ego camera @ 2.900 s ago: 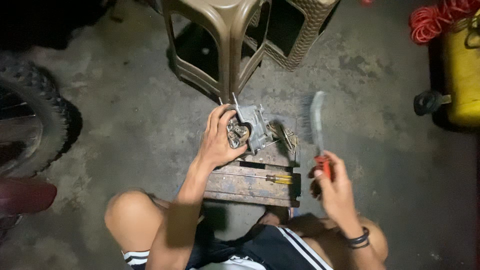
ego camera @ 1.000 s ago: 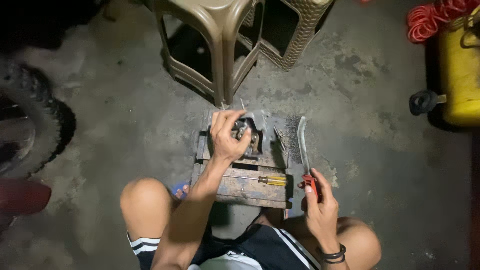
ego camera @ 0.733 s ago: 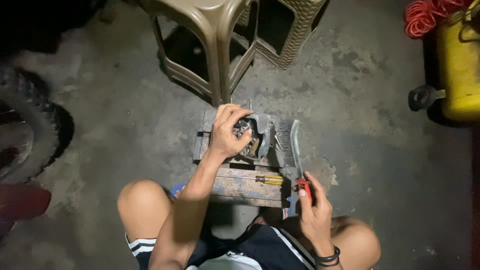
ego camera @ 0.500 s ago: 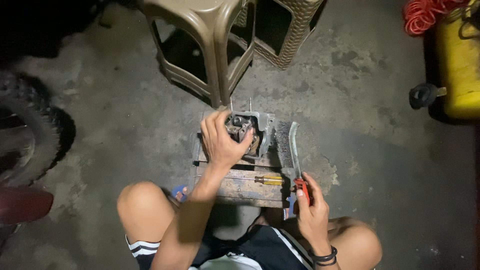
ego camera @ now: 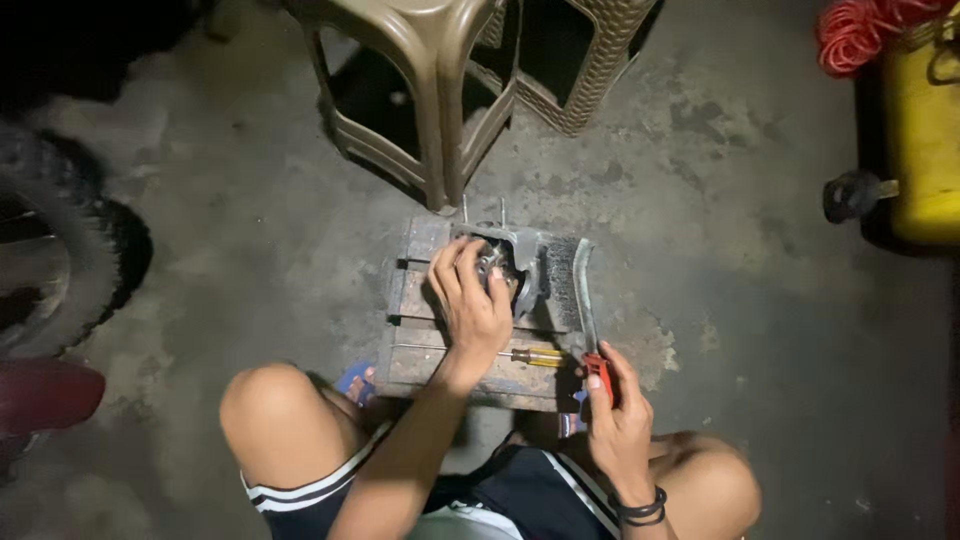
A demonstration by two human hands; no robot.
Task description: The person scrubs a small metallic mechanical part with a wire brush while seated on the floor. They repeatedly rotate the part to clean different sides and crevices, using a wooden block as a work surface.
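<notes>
Wire brush [ego camera: 583, 290] has swung beside the metal part [ego camera: 515, 265], bristles up-frame; right hand [ego camera: 618, 425] grip pinches its handle; left hand [ego camera: 470, 300] grip clasps the part.

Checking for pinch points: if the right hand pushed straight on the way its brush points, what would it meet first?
Probably the grey metal part: the right hand aims the wire brush up alongside it, bristles seemingly touching already. Beyond stands the brown plastic stool. Depth is unclear.

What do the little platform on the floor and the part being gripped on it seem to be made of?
The low slatted platform looks like worn, stained wood: separate planks with gaps. The grey part under the left hand looks like dull cast metal, probably aluminium. The brush in the right hand has a red, likely plastic, handle.
</notes>
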